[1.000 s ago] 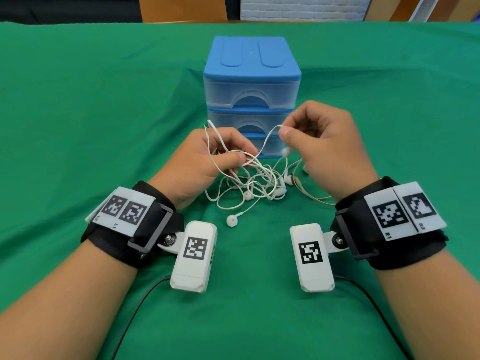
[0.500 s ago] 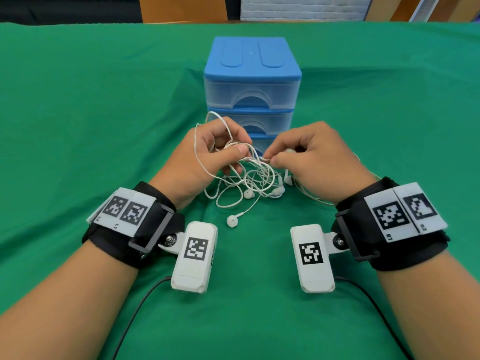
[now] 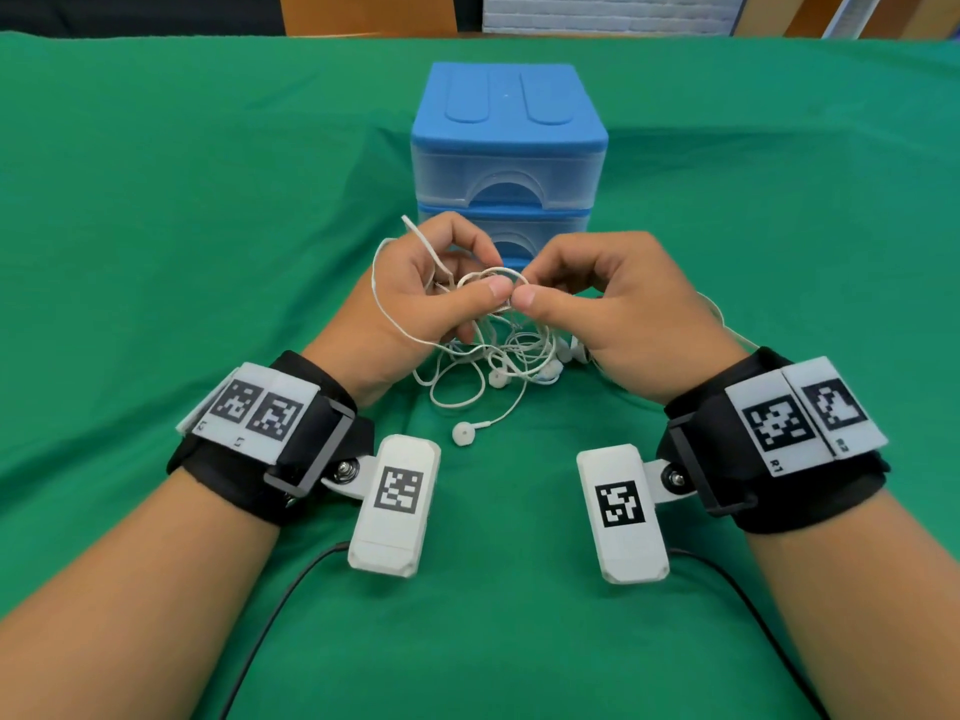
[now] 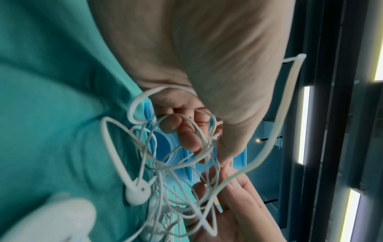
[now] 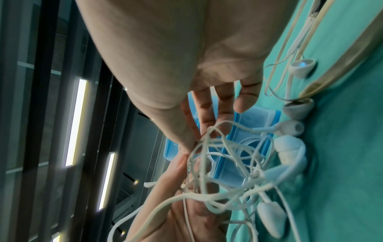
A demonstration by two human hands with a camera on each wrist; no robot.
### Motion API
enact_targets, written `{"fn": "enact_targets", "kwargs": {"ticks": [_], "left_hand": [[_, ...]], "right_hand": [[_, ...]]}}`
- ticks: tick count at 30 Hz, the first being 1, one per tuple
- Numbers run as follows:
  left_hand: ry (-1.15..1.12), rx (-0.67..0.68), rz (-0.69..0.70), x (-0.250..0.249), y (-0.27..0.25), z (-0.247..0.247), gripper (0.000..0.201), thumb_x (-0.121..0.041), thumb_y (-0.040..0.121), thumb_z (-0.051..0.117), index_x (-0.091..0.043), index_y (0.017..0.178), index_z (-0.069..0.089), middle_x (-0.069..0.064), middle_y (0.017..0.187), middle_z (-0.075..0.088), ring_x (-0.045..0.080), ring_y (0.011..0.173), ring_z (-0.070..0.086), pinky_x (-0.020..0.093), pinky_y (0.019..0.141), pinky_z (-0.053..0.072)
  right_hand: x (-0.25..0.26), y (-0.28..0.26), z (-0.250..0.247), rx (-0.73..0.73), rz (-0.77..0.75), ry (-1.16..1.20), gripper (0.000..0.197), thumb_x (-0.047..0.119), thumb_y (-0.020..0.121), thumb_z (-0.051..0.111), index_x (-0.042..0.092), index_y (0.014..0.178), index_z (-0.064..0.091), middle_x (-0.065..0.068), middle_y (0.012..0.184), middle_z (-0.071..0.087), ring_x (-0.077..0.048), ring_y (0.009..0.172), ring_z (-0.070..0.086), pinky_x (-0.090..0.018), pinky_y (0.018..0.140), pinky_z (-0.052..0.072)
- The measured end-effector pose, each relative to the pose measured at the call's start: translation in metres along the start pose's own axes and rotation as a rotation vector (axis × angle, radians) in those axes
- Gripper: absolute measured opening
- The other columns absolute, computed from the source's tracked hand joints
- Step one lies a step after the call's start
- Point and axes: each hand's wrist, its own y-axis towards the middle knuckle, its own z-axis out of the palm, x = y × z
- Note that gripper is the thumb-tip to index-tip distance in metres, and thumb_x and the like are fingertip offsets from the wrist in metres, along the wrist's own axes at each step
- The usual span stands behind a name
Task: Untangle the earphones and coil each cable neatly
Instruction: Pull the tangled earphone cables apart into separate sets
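A tangle of white earphone cables (image 3: 498,350) hangs between my hands above the green cloth, with several earbuds resting on it; one earbud (image 3: 462,434) lies nearest me. My left hand (image 3: 441,293) holds loops of cable, thumb pressed to fingers, and a loop drapes over its back. My right hand (image 3: 582,298) pinches the cable right beside the left thumb. In the left wrist view the cables (image 4: 186,172) thread round the fingers (image 4: 186,140). The right wrist view shows the knot (image 5: 223,172) under the thumb and earbuds (image 5: 288,149) on the cloth.
A blue-topped set of small clear drawers (image 3: 506,148) stands just behind my hands. The green cloth (image 3: 182,226) covers the whole table. A cream-coloured cable (image 3: 727,324) trails off to the right of my right hand. Black wires run back from the wrist cameras.
My right hand came down and left to meet the left hand, and both thumbs now pinch the same spot. The left hand rose slightly with more cable gathered in it.
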Motion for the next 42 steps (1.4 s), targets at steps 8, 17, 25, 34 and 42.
{"fn": "enact_targets", "kwargs": {"ticks": [8,17,25,34,42], "left_hand": [[-0.017,0.088,0.055,0.0,-0.001,-0.002,0.041,-0.013,0.08,0.082,-0.019,0.106,0.05,0.023,0.107,0.063,0.036,0.064,0.054,0.049,0.065,0.05],[0.118,0.036,0.079,0.004,0.001,-0.003,0.011,-0.014,0.088,0.076,-0.007,0.091,0.068,0.033,0.092,0.062,0.053,0.061,0.043,0.062,0.056,0.037],[-0.139,-0.079,-0.035,-0.003,0.0,-0.001,0.007,-0.016,0.087,0.069,-0.022,0.085,0.067,0.017,0.11,0.068,0.02,0.088,0.054,0.023,0.071,0.044],[-0.296,-0.085,-0.051,-0.005,0.0,-0.001,0.013,-0.011,0.102,0.053,-0.019,0.093,0.055,0.003,0.09,0.066,0.014,0.08,0.06,0.026,0.074,0.05],[-0.23,-0.04,-0.012,-0.006,-0.001,0.001,0.011,-0.009,0.1,0.055,-0.016,0.092,0.057,0.004,0.083,0.063,0.014,0.075,0.059,0.025,0.07,0.049]], "right_hand": [[-0.004,0.0,0.0,-0.061,0.048,0.171,0.004,0.004,0.089,0.072,0.007,0.088,0.071,-0.006,0.08,0.071,-0.012,0.072,0.061,-0.028,0.071,0.051],[-0.003,0.0,0.0,-0.1,0.054,0.211,0.005,0.001,0.088,0.072,0.007,0.088,0.071,-0.007,0.081,0.072,-0.014,0.073,0.064,-0.03,0.073,0.053],[-0.004,-0.001,-0.001,-0.142,0.205,0.175,0.012,-0.005,0.085,0.067,0.006,0.079,0.067,0.001,0.063,0.068,-0.01,0.051,0.065,-0.019,0.047,0.042],[-0.003,-0.003,-0.001,-0.067,0.174,0.146,0.045,-0.011,0.075,0.064,0.02,0.106,0.056,-0.008,0.085,0.065,-0.02,0.062,0.051,-0.036,0.061,0.044],[0.005,-0.003,0.001,-0.048,-0.01,-0.007,0.02,0.008,0.083,0.078,0.023,0.093,0.072,-0.007,0.107,0.068,0.008,0.075,0.052,-0.011,0.069,0.041]]}}
